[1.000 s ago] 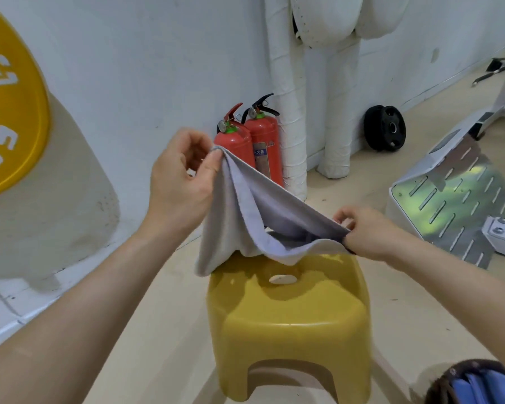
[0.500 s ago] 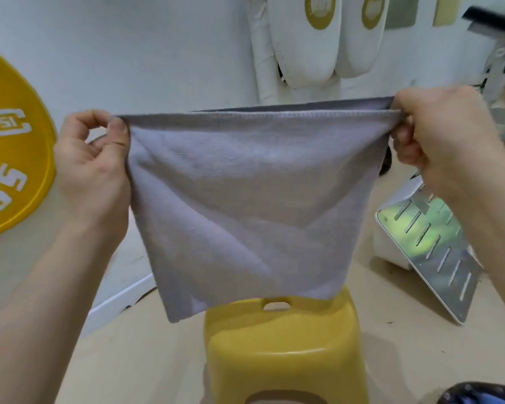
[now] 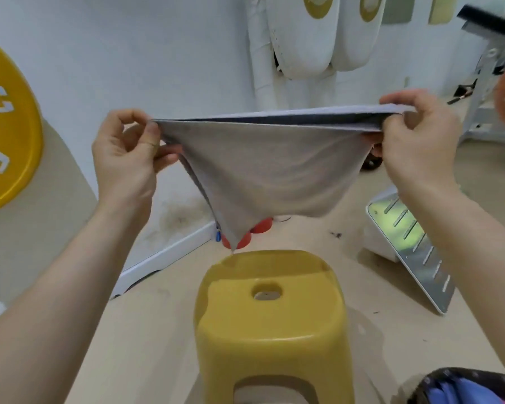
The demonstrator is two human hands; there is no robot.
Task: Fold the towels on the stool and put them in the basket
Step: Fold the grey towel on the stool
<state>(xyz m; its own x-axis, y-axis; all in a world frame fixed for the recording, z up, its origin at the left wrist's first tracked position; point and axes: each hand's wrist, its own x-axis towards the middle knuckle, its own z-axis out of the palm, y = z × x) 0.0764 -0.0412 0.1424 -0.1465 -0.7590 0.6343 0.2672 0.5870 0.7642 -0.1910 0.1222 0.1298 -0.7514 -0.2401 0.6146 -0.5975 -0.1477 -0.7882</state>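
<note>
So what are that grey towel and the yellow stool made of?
The towel looks like soft, matte woven cloth: it sags and creases between the hands. The stool looks like moulded plastic: smooth, slightly glossy, with rounded edges and a cut-out grip hole.

Bright, even indoor light fills the view, with no hard glare except a pale sheen on the slotted metal plate [image 3: 414, 252] at right. Soft shadows fall beside the yellow stool [image 3: 271, 325] on the floor and across its seat. The wide-angle lens bows the edges, the forearms loom large, and the picture is slightly soft throughout, blurriest toward the corners.
</note>
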